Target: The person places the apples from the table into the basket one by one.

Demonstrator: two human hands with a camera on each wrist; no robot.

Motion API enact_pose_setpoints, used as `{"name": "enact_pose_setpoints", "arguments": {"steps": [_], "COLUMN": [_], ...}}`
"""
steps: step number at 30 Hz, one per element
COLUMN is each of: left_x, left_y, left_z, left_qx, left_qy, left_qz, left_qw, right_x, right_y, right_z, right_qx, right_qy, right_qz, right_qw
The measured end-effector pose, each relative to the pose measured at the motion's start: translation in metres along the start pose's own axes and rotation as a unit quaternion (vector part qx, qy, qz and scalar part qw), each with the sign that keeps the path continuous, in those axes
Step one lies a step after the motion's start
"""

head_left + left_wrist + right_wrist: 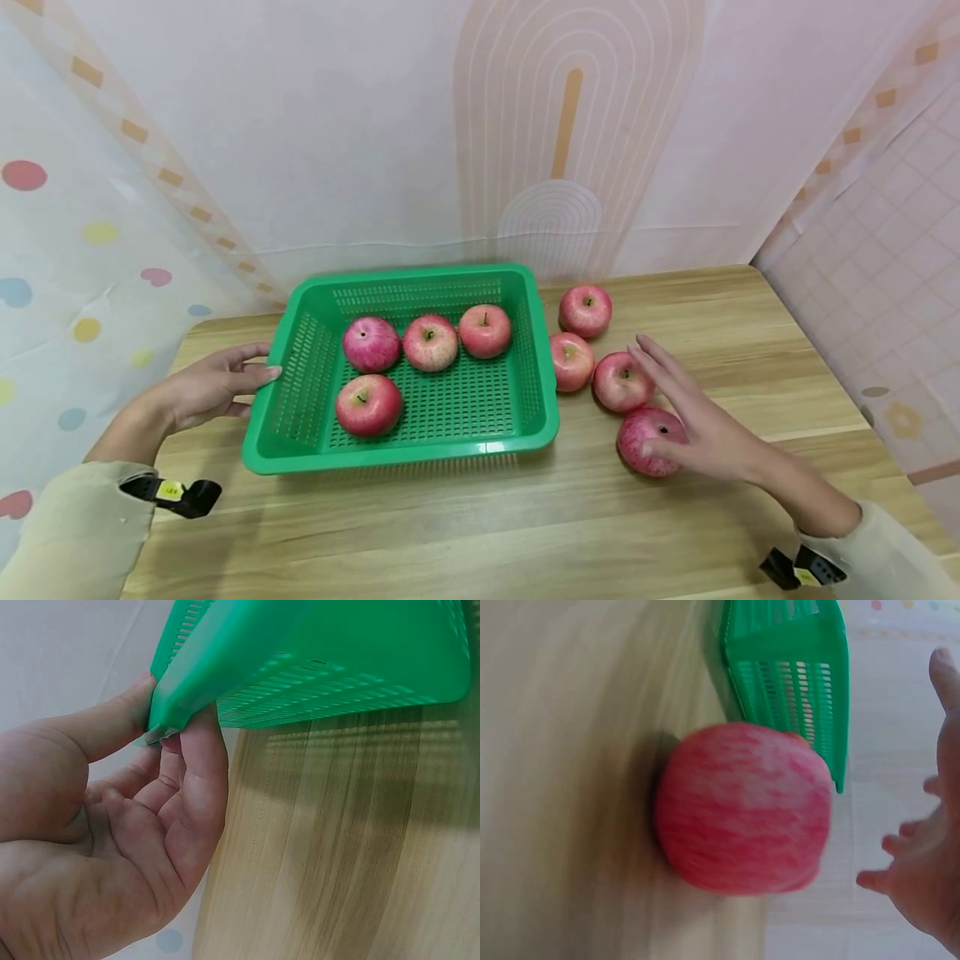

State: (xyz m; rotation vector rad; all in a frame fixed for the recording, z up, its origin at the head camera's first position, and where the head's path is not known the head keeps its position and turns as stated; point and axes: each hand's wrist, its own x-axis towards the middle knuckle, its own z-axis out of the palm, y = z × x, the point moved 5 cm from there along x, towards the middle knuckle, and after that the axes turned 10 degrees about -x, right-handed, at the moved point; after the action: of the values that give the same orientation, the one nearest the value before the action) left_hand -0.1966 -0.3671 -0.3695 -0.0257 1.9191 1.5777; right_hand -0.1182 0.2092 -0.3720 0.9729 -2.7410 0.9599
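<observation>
My left hand (213, 387) grips the left rim of a green plastic basket (401, 458), thumb on top and fingers curled beneath, as the left wrist view shows. Inside the basket lie several red apples, among them a darker apple (371, 344) and a front apple (369, 406). My right hand (701, 429) hovers with spread fingers over the nearest apple (652, 442) outside the basket. In the right wrist view that apple (742, 810) stands apart from the fingers, and nothing is held.
Right of the basket, more apples stand in a loose row: a back apple (585, 311), one against the basket wall (572, 363) and another (622, 382) beside the nearest. All rest on a wooden table (450, 533). A patterned cloth backdrop (360, 150) rises behind.
</observation>
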Motion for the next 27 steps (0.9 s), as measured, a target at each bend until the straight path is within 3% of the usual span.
{"name": "enact_pose_setpoints", "arguments": {"steps": [9,16,27], "left_x": [0.000,-0.001,-0.001], "left_y": [0.000,0.000,0.001], "left_z": [0.000,0.000,0.000], "left_qx": [-0.008,-0.004,-0.003], "left_qy": [-0.010,-0.004,0.002], "left_qz": [0.006,0.005,0.002], "left_qw": [0.9999,1.0000,1.0000], "right_x": [-0.014,-0.019,-0.034], "right_y": [0.001,0.005,0.017], "right_z": [0.008,0.009,0.035], "right_qx": [0.055,0.059,0.116], "right_qy": [0.102,0.189,0.201], "right_qz": [0.095,0.095,0.185], "right_qw": [0.9887,0.9756,0.9550]}}
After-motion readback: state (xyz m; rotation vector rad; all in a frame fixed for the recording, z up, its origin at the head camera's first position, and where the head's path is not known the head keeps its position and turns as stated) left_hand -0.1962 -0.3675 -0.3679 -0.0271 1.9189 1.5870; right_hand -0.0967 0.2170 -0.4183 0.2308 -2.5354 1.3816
